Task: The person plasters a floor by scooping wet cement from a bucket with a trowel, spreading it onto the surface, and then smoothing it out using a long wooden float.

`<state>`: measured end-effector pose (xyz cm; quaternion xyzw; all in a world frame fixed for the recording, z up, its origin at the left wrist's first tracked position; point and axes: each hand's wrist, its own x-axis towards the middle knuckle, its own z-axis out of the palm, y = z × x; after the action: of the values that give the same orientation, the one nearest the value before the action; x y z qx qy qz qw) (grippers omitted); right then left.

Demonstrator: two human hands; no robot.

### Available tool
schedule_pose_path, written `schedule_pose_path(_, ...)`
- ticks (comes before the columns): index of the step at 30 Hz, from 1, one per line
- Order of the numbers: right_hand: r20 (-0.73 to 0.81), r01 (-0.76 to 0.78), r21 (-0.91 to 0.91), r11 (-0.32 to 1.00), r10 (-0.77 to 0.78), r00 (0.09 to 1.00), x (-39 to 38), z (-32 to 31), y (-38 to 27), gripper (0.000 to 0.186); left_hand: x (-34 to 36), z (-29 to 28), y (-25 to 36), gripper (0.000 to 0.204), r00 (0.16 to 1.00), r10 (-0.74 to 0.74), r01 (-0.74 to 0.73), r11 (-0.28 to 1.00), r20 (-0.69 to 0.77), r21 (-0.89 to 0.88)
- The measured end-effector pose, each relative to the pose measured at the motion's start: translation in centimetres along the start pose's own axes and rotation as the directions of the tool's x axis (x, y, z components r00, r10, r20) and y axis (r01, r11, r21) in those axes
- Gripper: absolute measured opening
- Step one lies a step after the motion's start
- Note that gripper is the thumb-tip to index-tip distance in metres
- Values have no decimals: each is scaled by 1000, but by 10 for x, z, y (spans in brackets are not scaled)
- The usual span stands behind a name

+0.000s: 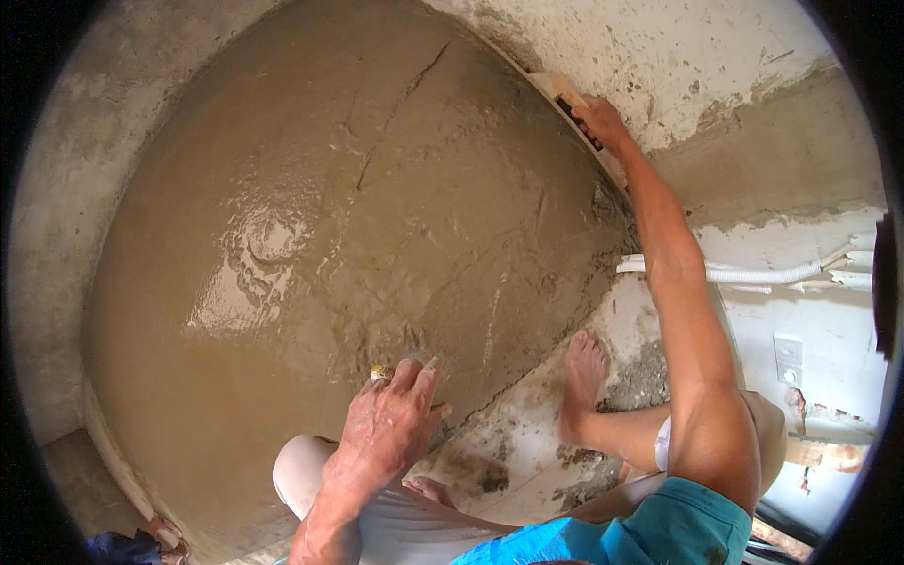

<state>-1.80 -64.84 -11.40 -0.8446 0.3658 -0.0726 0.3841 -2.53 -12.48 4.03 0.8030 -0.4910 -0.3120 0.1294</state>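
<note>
– Mortar (pixel 311 235) lies wet and glossy across the floor, ridged and cracked toward the far wall. Where is the float?

– Wooden float (pixel 579 118) sits at the far right edge of the wet bed, against the wall (pixel 716 56). The right hand (pixel 603 121) has its fingers wrapped closed around the handle, arm stretched fully out.

– And the other hand?

– The left hand (pixel 391 419) rests at the near edge of the bed, fingers loosely spread, a ring showing; it seems to hold nothing, though I cannot tell what is under the palm.

– What could go wrong?

– I judge the long reach risky: leaning further could tip weight forward, and the left hand or the bare foot (pixel 581 381) beside the edge could sink in and dent the surface.
</note>
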Motion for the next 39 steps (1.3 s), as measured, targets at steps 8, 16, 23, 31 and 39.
schedule_pose_path(8, 22, -41, -31, 999, 42, 999, 21, 4, 3, 37, 2, -1, 5, 52, 997, -80, 80, 997, 9, -8)
schedule_pose_path(16, -24, 103, -297, 949, -116, 993, 27, 37, -9, 35, -5, -2, 5, 50, 999, -37, 38, 999, -21, 14)
schedule_pose_path(23, -149, 79, -448, 891, -161, 976, 5, 64, -27, 45, -7, 0, 2, 51, 999, -29, 30, 999, -20, 32)
schedule_pose_path(31, -194, 107, -560, 822, -256, 947, 8, 91, -17, 40, -6, 4, -1, 50, 1000, -11, 11, 1000, 6, 16)
schedule_pose_path(39, -72, 170, -531, 830, -244, 967, -34, 126, -67, 39, -14, 5, -12, 49, 1000, -17, 17, 1000, -8, 21)
